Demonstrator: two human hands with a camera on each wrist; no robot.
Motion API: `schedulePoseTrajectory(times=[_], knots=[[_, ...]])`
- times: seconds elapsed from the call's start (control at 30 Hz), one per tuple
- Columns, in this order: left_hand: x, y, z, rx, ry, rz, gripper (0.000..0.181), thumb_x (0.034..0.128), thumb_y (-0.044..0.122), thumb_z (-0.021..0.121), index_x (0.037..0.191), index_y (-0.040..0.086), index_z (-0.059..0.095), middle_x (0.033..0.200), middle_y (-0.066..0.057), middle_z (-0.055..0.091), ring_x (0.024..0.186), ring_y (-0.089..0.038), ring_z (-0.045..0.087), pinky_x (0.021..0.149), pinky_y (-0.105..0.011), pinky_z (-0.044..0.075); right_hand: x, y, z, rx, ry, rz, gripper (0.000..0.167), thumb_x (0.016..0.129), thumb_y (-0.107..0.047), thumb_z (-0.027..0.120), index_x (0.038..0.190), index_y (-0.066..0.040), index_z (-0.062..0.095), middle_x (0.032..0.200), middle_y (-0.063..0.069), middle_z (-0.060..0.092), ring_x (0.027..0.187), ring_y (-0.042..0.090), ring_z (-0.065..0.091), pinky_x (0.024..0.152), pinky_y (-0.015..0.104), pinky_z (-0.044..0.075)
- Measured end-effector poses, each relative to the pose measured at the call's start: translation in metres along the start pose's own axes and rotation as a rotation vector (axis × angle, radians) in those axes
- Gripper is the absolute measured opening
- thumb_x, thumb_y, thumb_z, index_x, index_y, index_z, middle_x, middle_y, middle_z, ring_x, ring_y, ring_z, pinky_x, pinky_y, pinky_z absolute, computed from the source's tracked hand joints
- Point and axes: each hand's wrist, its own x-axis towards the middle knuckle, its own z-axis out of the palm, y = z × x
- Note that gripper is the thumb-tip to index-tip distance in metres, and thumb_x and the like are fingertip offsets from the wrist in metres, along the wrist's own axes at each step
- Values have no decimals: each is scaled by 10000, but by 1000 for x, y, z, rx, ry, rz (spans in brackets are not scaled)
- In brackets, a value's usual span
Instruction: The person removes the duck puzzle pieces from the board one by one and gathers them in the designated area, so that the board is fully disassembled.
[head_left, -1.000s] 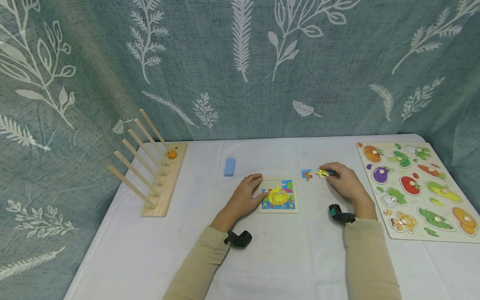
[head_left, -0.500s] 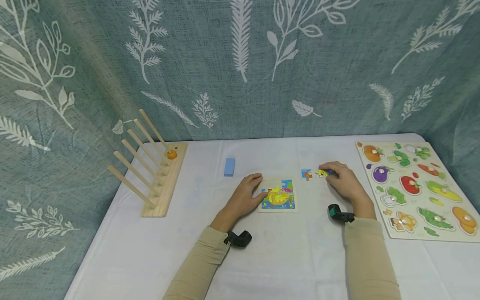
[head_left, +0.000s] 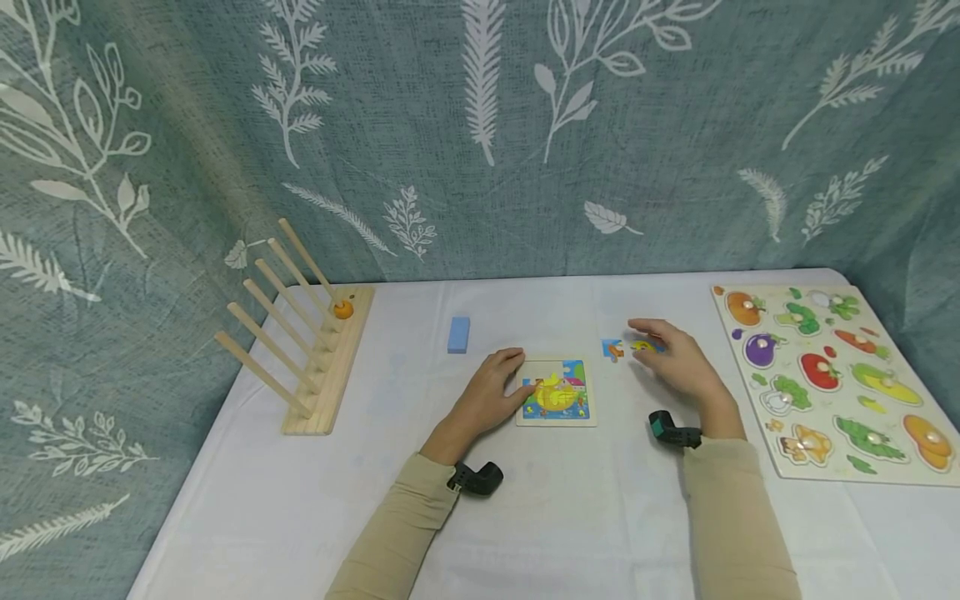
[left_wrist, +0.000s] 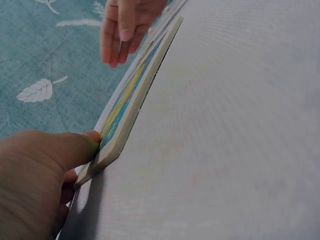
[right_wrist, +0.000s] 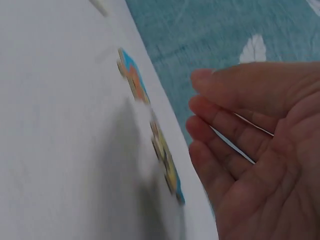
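Observation:
A small wooden jigsaw puzzle [head_left: 557, 413] with a yellow duck picture lies flat on the table. My left hand [head_left: 491, 393] grips its left edge; in the left wrist view the thumb [left_wrist: 82, 147] lies on top and the fingers curl at the side. Part of the upper row shows bare board. To the right lie two loose pieces: a blue and orange jigsaw piece [head_left: 612, 348] and a yellow and blue jigsaw piece [right_wrist: 166, 159]. Just above the yellow one hovers my right hand [head_left: 682, 362], fingers relaxed and holding nothing, partly covering that piece in the head view.
On the left stands a wooden base [head_left: 347, 358] with several slanted pegs and an orange bead [head_left: 342, 310]. A blue block [head_left: 459, 335] lies behind the left hand. A vegetable knob puzzle board [head_left: 832, 383] occupies the right side. A green curtain [head_left: 420, 108] hangs behind the table.
My right hand has let go of the yellow and blue piece, lifted slightly and spread its fingers. That piece stays on the table. The left hand has not moved.

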Motion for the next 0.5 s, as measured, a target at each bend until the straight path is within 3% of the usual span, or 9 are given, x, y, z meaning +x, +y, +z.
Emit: schedulePoseTrajectory(times=[0.5], knots=[[0, -3, 2, 2, 5, 3, 565, 905, 260, 653, 1339, -65, 493, 1388, -169, 480, 1317, -303, 428, 1114, -400, 362, 9, -28, 32, 104, -129, -114, 491, 908, -98, 633, 1366, -17, 475, 1405, 174, 479, 1333, 345, 407, 1119, 476, 340]])
